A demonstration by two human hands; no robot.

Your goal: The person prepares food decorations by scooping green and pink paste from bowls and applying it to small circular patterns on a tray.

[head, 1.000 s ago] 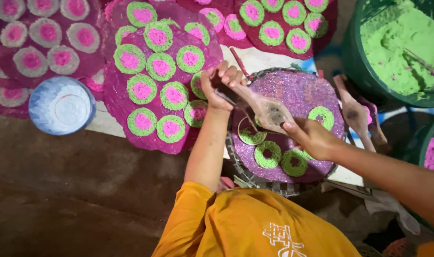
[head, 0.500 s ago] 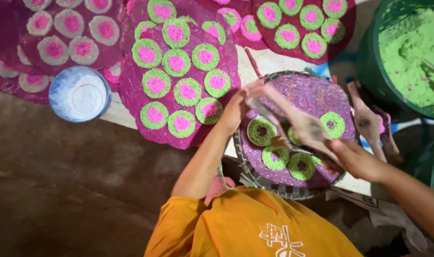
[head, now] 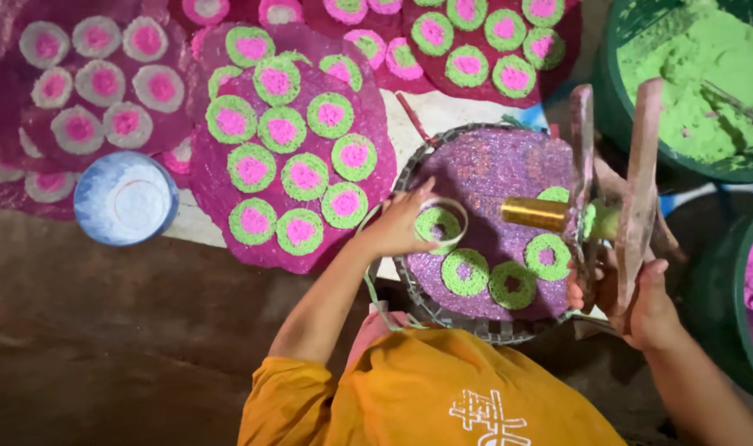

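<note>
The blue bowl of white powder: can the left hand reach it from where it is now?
Probably yes. The left hand rests at the ring mould; the blue bowl lies on that side, with only flat decorated sheets between.

Five green rings (head: 465, 272) on the purple disc (head: 485, 177) — two hands, one white bowl (head: 125, 199).

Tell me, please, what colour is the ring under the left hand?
Green, inside a pale ring mould, seen in the head view.

Below me the dark brown floor (head: 104, 347) looks bare and worn, dimly lit. Along its far edge, purple sheets (head: 220, 198) dotted with green-and-pink rings overlap. A white powder bowl (head: 126, 198) sits left. At the right edge, a green tub (head: 690, 83) holds green powder.
</note>
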